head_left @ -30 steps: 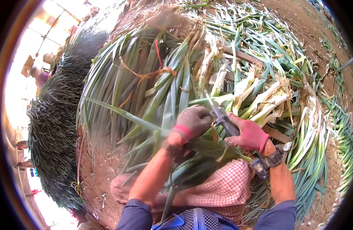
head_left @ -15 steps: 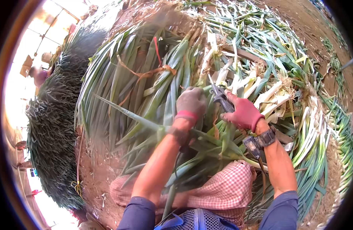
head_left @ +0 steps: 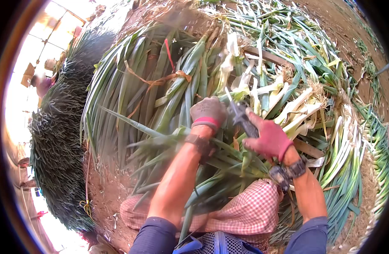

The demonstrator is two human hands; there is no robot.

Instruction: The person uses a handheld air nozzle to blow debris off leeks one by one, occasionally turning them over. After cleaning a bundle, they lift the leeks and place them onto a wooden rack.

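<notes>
My left hand (head_left: 209, 111), in a greyish-pink work glove, is closed around a green onion (head_left: 240, 92) whose pale end pokes out toward the right. Blurred green leaves fan out under my left forearm. In my right hand (head_left: 268, 137), gloved in red, is a dark air blow gun (head_left: 244, 120). Its slim nozzle points up and left, close to the pale end of the onion. Leaves hide the lower part of my right fingers. A bundle of green leaves (head_left: 131, 80) with an orange-brown tie lies left of my hands.
Loose green onions with white stalks (head_left: 302, 112) and roots lie to the right, with scattered leaves (head_left: 279, 29) beyond. A tall dark-green stack (head_left: 59, 139) stands at the left, with a person (head_left: 43, 84) behind it. Checked cloth (head_left: 249, 203) covers my lap.
The air blow gun has shifted slightly left and down toward the onion. Pale layers near its nozzle have moved, and the leaves under my left forearm have swung upward.
</notes>
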